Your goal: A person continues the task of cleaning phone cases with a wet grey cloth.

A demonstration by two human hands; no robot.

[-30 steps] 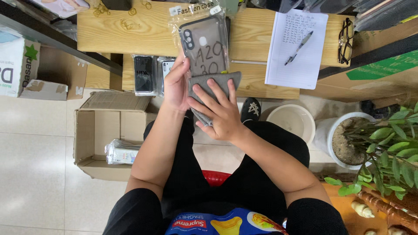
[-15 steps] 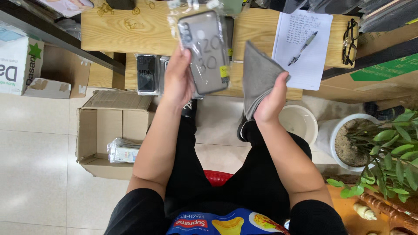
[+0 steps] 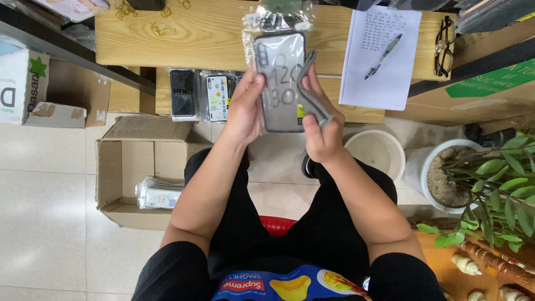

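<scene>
My left hand (image 3: 247,108) holds a clear plastic-bagged grey phone case (image 3: 280,78) upright in front of me, with marker writing on the bag. My right hand (image 3: 320,125) grips a second, bare grey phone case (image 3: 312,92) edge-on, pressed against the right side of the bagged one. Both hands are raised over my lap, just in front of the lower wooden shelf (image 3: 345,111).
More bagged phone cases (image 3: 203,95) lie on the lower shelf. A wooden table (image 3: 184,33) holds a notepad with a pen (image 3: 382,56) and glasses (image 3: 444,39). An open cardboard box (image 3: 139,167) with a packet sits left; a white bucket (image 3: 376,153) and potted plant (image 3: 490,184) stand right.
My right hand pulled the bare grey case away to the right, then brought it back edge-on against the bagged case. The left hand kept the bagged case raised.
</scene>
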